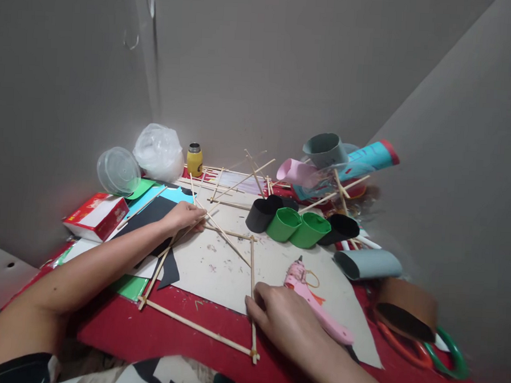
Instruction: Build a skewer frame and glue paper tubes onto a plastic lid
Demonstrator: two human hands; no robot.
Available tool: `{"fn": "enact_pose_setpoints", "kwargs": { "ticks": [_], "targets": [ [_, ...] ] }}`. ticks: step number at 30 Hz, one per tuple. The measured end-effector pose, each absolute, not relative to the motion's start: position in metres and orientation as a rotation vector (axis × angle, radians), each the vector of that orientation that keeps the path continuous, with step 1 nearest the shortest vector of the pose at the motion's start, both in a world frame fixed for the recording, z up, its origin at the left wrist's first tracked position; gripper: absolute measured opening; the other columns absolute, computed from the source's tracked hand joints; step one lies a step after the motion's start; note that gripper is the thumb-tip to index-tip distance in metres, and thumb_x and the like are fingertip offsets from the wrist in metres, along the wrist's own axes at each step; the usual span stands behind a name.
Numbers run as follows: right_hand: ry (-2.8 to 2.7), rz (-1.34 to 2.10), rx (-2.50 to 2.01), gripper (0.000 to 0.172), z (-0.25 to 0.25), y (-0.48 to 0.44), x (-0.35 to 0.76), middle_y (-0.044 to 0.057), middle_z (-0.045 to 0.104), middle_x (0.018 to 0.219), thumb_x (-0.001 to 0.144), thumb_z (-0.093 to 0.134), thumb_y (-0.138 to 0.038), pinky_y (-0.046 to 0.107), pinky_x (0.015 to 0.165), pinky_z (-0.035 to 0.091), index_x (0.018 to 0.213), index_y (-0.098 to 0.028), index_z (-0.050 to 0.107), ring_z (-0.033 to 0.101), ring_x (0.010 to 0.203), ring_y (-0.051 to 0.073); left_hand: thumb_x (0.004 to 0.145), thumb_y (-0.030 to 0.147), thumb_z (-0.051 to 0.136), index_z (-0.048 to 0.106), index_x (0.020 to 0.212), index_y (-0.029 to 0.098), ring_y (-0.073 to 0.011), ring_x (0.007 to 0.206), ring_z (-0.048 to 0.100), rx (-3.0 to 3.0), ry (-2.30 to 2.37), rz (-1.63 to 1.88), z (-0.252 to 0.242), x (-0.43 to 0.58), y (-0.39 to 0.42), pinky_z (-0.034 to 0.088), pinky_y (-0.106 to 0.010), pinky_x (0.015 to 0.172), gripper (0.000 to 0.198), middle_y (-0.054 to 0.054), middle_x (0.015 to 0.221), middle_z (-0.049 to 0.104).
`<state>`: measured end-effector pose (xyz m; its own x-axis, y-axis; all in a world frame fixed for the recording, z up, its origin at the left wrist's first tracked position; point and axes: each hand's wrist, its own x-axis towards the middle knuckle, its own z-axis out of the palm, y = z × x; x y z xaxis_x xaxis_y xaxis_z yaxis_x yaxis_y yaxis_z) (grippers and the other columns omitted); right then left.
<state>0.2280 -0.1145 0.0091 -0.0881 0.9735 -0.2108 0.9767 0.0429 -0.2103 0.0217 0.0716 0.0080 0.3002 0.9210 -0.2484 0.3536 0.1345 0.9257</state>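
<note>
A frame of thin wooden sticks (pixel 197 326) lies across a grey cardboard sheet (pixel 217 269) on a red surface. My left hand (pixel 184 215) reaches to the far corner of the frame, its fingers closed on a stick joint. My right hand (pixel 279 318) rests near the front, fingertips pressed on the upright stick (pixel 252 265) of the frame. A pink glue gun (pixel 314 300) lies just right of my right hand, partly under it.
Black and green paper rings (pixel 299 225) stand behind the frame. Rolled paper tubes (pixel 371 157), a yellow bottle (pixel 194 160), a plastic lid (pixel 118 170), a bag (pixel 159 151), a red box (pixel 96 216) and scissors (pixel 427 349) ring the work area. Grey walls close in.
</note>
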Motion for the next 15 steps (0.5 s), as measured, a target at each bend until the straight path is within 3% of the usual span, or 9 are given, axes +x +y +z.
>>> {"fn": "enact_pose_setpoints", "kwargs": {
  "ticks": [4,8,11,15],
  "targets": [
    [2.244,-0.602,2.229,0.025,0.005,-0.115,0.231,0.006,0.069,0.069,0.088,0.046,-0.022,0.027,0.056,0.030,0.065,-0.019,0.055,0.061,0.063,0.018,0.080,0.035,0.058,0.069,0.072,0.012,-0.0117,0.053,0.059,1.596,1.262,0.576,0.011,0.010,0.069,0.048,-0.022,0.056,0.026,-0.004,0.061,0.067],
    [2.227,-0.695,2.279,0.025,0.005,-0.116,0.231,0.006,0.068,0.068,0.088,0.046,-0.023,0.027,0.057,0.030,0.064,-0.020,0.053,0.059,0.062,0.017,0.080,0.035,0.058,0.071,0.090,0.012,-0.0136,0.054,0.060,1.774,1.289,0.495,0.013,-0.001,0.067,0.046,-0.024,0.057,0.028,-0.003,0.062,0.068],
    [2.214,-0.707,2.299,0.026,0.005,-0.117,0.230,0.005,0.067,0.068,0.088,0.045,-0.023,0.027,0.057,0.030,0.064,-0.020,0.053,0.058,0.062,0.017,0.075,0.028,0.063,0.068,0.100,0.011,-0.0148,0.060,0.062,1.928,1.347,0.452,0.014,-0.005,0.065,0.046,-0.025,0.061,0.031,-0.004,0.074,0.071],
    [2.205,-0.730,2.307,0.026,0.006,-0.117,0.229,0.005,0.067,0.068,0.089,0.044,-0.024,0.027,0.056,0.030,0.064,-0.020,0.052,0.057,0.062,0.017,0.071,0.019,0.063,0.067,0.096,0.012,-0.0184,0.073,0.063,2.160,1.454,0.439,0.011,-0.002,0.064,0.044,-0.027,0.067,0.026,-0.008,0.089,0.070]
  ]
}}
